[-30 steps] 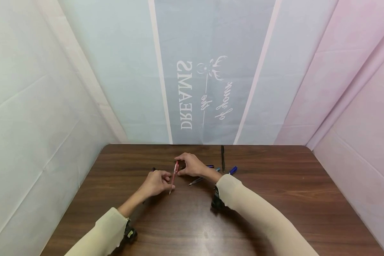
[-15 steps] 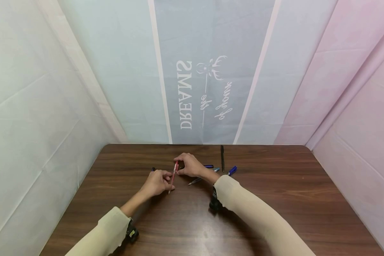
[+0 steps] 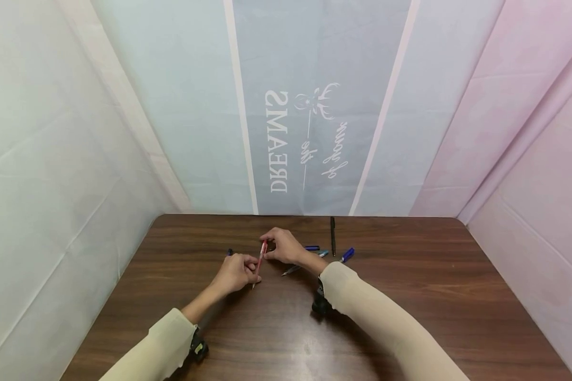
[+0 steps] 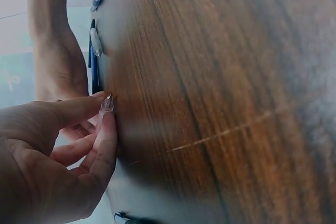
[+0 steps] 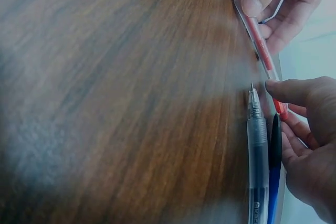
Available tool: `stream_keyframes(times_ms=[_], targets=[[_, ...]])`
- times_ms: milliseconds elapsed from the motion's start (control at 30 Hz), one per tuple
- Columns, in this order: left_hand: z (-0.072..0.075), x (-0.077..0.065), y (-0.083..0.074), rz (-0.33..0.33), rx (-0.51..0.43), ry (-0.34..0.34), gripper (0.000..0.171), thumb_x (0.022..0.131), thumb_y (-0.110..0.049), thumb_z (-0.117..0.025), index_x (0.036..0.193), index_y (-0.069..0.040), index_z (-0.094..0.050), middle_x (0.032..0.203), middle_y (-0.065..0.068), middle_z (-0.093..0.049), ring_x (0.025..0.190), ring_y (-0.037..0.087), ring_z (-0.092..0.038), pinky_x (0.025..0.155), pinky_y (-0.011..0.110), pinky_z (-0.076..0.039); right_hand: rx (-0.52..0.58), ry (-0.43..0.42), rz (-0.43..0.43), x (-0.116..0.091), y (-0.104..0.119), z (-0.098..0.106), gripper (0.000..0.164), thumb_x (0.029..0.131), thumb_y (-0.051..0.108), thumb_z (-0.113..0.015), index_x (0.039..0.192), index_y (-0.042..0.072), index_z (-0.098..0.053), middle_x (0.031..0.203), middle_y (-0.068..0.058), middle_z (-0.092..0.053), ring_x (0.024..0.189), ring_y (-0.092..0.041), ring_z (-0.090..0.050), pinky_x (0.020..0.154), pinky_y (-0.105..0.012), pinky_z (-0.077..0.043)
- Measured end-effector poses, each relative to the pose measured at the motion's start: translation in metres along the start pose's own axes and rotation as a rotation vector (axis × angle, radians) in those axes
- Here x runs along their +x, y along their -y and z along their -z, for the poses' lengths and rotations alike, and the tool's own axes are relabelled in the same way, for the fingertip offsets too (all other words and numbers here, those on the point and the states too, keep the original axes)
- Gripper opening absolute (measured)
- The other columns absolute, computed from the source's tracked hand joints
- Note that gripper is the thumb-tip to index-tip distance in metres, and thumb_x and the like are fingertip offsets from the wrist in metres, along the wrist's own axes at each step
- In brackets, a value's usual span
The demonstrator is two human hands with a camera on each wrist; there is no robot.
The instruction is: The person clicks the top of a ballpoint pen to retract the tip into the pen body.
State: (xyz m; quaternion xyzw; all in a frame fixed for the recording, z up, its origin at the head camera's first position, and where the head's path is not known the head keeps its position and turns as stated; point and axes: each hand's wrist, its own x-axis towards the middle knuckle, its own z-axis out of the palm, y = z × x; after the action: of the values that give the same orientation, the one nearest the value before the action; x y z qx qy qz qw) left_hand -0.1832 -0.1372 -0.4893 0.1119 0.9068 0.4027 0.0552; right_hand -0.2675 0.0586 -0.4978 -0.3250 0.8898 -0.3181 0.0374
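Observation:
A red pen [image 3: 261,257] with a clear barrel is held at a slant above the table between both hands, its tip toward the person. My left hand [image 3: 233,272] pinches it near the tip, thumb against fingers; in the left wrist view the clear cone of the red pen [image 4: 107,103] pokes out from that pinch. My right hand [image 3: 286,246] holds the red cap-like end between thumb and fingers, as the right wrist view shows on the red pen [image 5: 261,45]. Beside the right hand lie a clear-barrelled pen [image 5: 258,150] and a blue pen with a dark end [image 5: 274,166].
A black pen [image 3: 332,236] lies at the table's far side. A blue-capped pen [image 3: 347,255] is near the right cuff. Behind the left hand shows a dark pen end [image 3: 229,252]. The brown wooden table [image 3: 286,338] meets fabric walls.
Both hands and the red pen stay nearly in place. My left fingers have come slightly closer in around the lower part of the pen.

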Motion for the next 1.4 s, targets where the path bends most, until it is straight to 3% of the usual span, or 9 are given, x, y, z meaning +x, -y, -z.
stream_keyframes(times_ms=[233, 567, 933, 1400], targets=[[-0.003, -0.002, 0.0, 0.003, -0.029, -0.027, 0.036, 0.077, 0.002, -0.091, 0.11, 0.007, -0.076, 0.083, 0.003, -0.075, 0.074, 0.012, -0.073, 0.068, 0.026, -0.062, 0.14, -0.032, -0.011, -0.002, -0.001, -0.001, 0.05, 0.086, 0.004, -0.088, 0.132, -0.003, -0.07, 0.124, -0.016, -0.067, 0.112, -0.029, -0.072, 0.096, -0.037, -0.061], [-0.007, -0.003, -0.001, 0.006, -0.05, -0.073, 0.034, 0.077, 0.006, -0.087, 0.109, 0.005, -0.076, 0.087, 0.007, -0.079, 0.081, 0.017, -0.076, 0.07, 0.027, -0.063, 0.35, -0.061, -0.087, -0.001, -0.003, -0.004, 0.05, 0.083, -0.007, -0.086, 0.13, -0.008, -0.069, 0.126, -0.02, -0.066, 0.111, -0.031, -0.075, 0.088, -0.024, -0.061], [-0.011, -0.004, -0.002, 0.01, -0.119, -0.099, 0.037, 0.079, 0.008, -0.084, 0.114, 0.007, -0.074, 0.094, 0.01, -0.079, 0.084, 0.019, -0.078, 0.073, 0.029, -0.064, 0.479, -0.094, -0.121, 0.002, -0.005, -0.001, 0.045, 0.085, -0.006, -0.085, 0.128, -0.009, -0.07, 0.116, -0.02, -0.077, 0.106, -0.029, -0.077, 0.085, -0.028, -0.063], [-0.012, -0.003, -0.008, 0.042, -0.242, -0.14, 0.039, 0.08, 0.01, -0.084, 0.117, 0.008, -0.074, 0.098, 0.013, -0.079, 0.085, 0.022, -0.078, 0.072, 0.026, -0.064, 0.677, -0.143, -0.203, 0.001, 0.001, 0.004, 0.048, 0.089, -0.009, -0.079, 0.134, -0.012, -0.064, 0.115, -0.023, -0.076, 0.103, -0.023, -0.075, 0.081, -0.026, -0.062]])
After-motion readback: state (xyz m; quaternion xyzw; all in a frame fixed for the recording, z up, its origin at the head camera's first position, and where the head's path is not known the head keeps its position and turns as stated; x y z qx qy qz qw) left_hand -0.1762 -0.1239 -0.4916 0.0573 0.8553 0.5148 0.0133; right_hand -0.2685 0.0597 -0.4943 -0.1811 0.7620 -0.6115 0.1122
